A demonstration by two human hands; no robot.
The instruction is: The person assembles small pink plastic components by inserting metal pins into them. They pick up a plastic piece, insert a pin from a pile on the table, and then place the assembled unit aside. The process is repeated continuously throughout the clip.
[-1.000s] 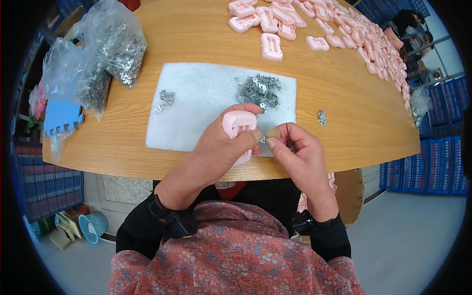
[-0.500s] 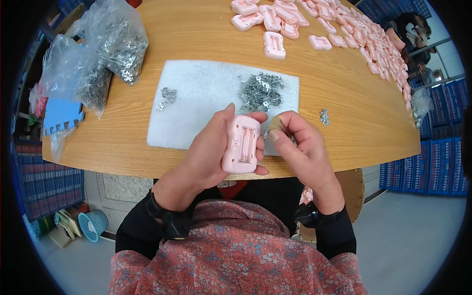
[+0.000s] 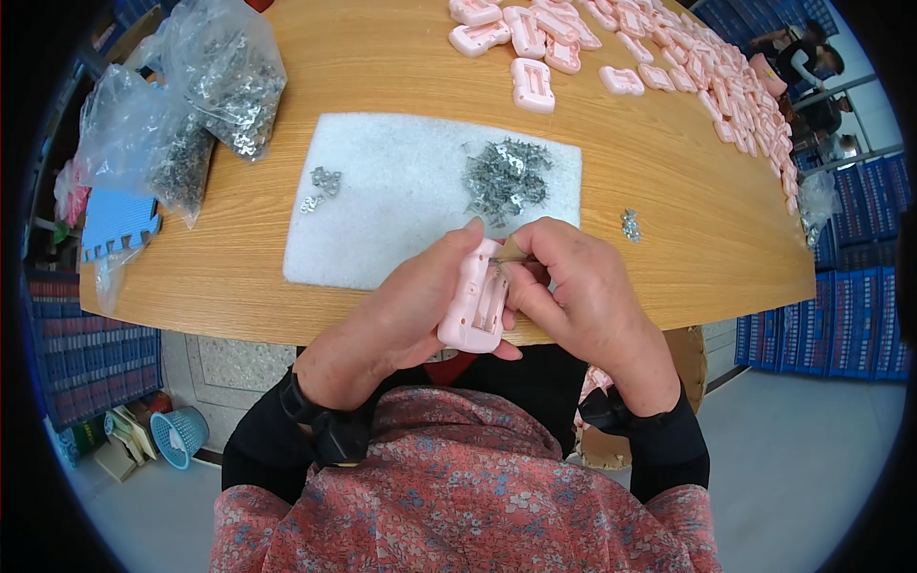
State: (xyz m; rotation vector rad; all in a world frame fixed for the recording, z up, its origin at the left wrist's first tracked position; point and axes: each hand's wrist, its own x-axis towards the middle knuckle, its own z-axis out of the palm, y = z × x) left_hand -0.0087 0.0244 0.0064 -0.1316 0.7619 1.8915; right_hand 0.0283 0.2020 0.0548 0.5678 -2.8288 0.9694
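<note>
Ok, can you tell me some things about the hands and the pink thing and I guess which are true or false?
1. The left hand holds a pink plastic case. True.
2. The right hand is flat on the table, away from the case. False: its fingers press at the case's open side.
3. A pile of small metal clips lies on the white foam pad. True.
4. The clear bags at the left hold pink cases. False: they hold grey metal parts.

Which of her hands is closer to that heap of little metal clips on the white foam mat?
The right hand: it sits just below the heap of metal clips. The left hand holds the pink plastic case, lower and further left.
</note>
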